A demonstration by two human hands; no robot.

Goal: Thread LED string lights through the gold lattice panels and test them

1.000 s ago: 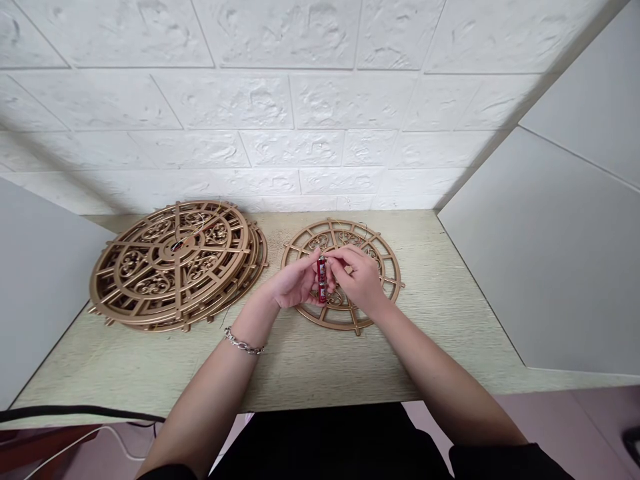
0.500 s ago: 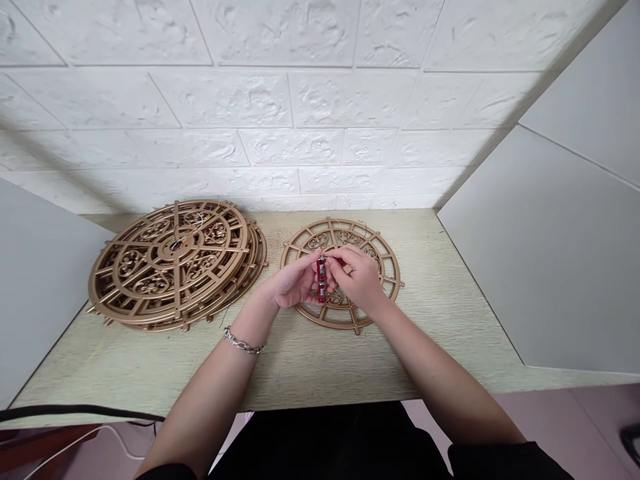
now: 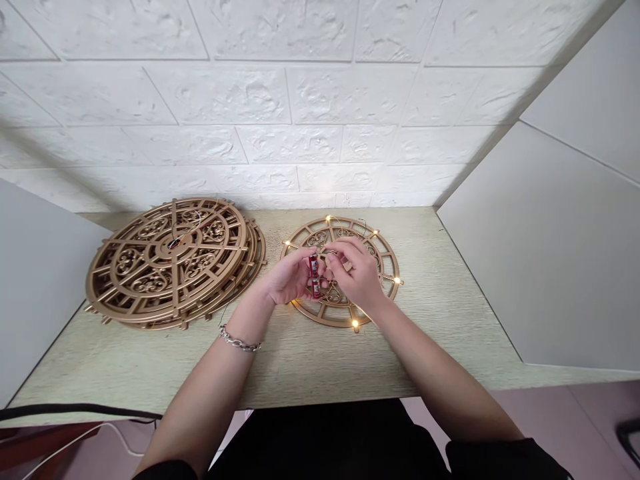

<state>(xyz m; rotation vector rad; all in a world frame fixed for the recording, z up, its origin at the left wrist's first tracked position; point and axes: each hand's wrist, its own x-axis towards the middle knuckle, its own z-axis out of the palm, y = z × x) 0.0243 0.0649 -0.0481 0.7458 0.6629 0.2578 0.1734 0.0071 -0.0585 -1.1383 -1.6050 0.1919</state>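
Note:
Two red batteries (image 3: 315, 275), in line end to end, are gripped in the fingers of my left hand (image 3: 289, 279), which wears a chain bracelet. My right hand (image 3: 358, 272) pinches a thin wire (image 3: 333, 252) close to the upper battery's end; whether the wire touches it is hard to see. Under both hands lies a round bronze-coloured openwork frame (image 3: 367, 227) with scroll ornaments and short pegs around its rim. Several small warm lights (image 3: 355, 324) glow on that rim. My hands cover part of the frame's middle.
To the left stands a stack of similar round frames (image 3: 173, 303), with loose thin wires on top. Behind the table (image 3: 440, 320) is a white brick-patterned wall (image 3: 320, 100). Grey panels (image 3: 565, 253) close in both sides. A black cable (image 3: 80, 408) runs along the front left edge.
The small lights on the frame's rim have come on; they were dark before. My left hand and the batteries have shifted slightly left, and the batteries tilt a little.

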